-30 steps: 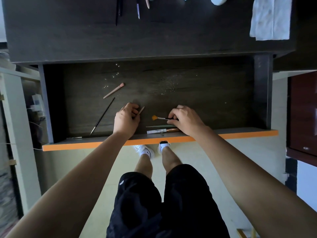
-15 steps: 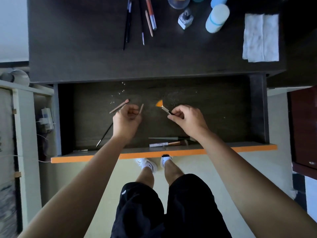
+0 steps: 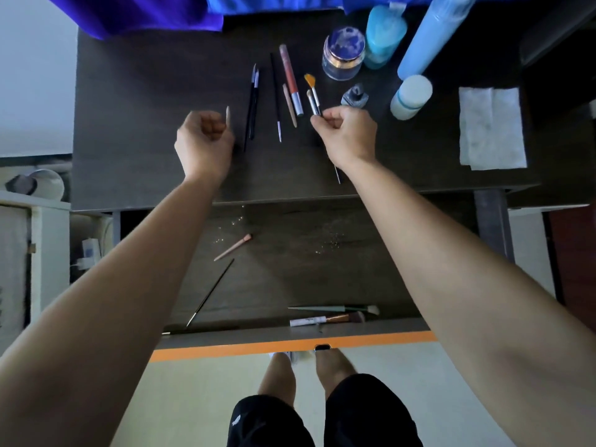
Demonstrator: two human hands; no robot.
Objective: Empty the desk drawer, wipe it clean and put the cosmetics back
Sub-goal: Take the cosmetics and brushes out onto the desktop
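Both hands are raised over the dark desk top [image 3: 154, 108]. My left hand [image 3: 204, 141] is shut on a thin beige stick [image 3: 228, 113] that pokes up from the fist. My right hand [image 3: 346, 132] is shut on two small brushes [image 3: 312, 95], one with an orange tip, the other grey. The open drawer [image 3: 290, 345] with its orange front edge lies below my arms. Inside it remain a pink stick brush [image 3: 233, 247], a thin black brush [image 3: 210, 293], a mint-handled brush [image 3: 333, 308] and a white-and-copper brush [image 3: 325, 319]. Pale crumbs dot the drawer floor.
Several pencils and brushes [image 3: 277, 95] lie in a row on the desk. Behind them stand a glass jar [image 3: 343, 53], blue bottles [image 3: 383, 33], a small grey bottle [image 3: 354, 96] and a white-capped bottle [image 3: 411, 96]. A folded white wipe [image 3: 491, 127] lies at the right.
Both hands lifted out of the drawer and moved up over the desk top, carrying the beige stick and the brushes. The view tilted up toward the desk.
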